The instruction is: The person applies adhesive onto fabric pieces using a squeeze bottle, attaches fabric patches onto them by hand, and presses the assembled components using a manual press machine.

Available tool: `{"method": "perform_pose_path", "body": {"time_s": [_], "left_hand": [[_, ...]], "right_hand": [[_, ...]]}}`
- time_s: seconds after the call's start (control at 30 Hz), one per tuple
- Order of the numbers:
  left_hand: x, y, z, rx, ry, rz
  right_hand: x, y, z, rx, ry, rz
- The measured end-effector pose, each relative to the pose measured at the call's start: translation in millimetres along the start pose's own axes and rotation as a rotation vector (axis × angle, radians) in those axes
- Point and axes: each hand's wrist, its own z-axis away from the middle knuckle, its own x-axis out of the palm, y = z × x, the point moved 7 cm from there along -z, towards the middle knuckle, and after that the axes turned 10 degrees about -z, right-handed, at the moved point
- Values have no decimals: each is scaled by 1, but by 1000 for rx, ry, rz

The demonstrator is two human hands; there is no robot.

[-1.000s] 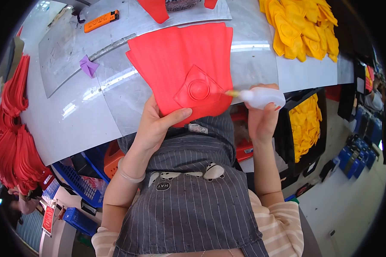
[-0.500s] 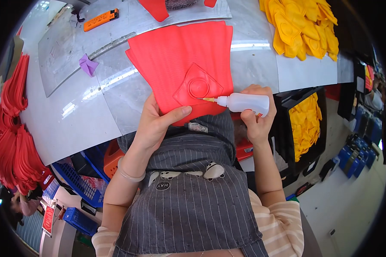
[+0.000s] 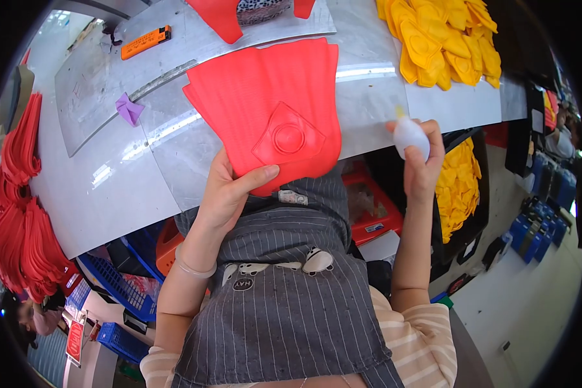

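My left hand [image 3: 242, 184] is closed on the lower left edge of a fanned stack of red sheets [image 3: 258, 90], thumb on top. The top sheet carries a raised diamond-shaped piece [image 3: 275, 152] with a round ring in it. Off to the right, clear of the sheets, my right hand [image 3: 423, 158] grips a white squeeze bottle [image 3: 410, 137]. Its yellowish tip points up and away from me, over the table edge.
Yellow pieces [image 3: 433, 45] lie heaped at the table's far right, and more yellow pieces [image 3: 459, 187] fill a dark bin below. An orange box cutter [image 3: 146, 43] and a purple scrap [image 3: 129, 110] lie on the metal table [image 3: 110, 187]. Red strips [image 3: 19, 233] hang at left.
My right hand has drawn the bottle away from the diamond piece, to the right, and tipped it upward. The left hand still holds the red sheets, slightly shifted in view.
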Motion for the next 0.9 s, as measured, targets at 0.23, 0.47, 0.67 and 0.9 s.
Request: {"method": "perform_pose_path", "body": {"time_s": [0.23,0.47,0.67,0.9], "left_hand": [[-2,-1,-1,-75,-80,111],[-5,0,6,-60,-101,172],[0,1,13,-65,-148,251],[2,-8,21,-31,-199,298]], "right_hand": [[-77,-29,-28,-216,412,194],[-127,-14,-26,-439,806,556],[-46,-42,-45,-520,594,792],[8,-40,-153,-367,235,1420]]}}
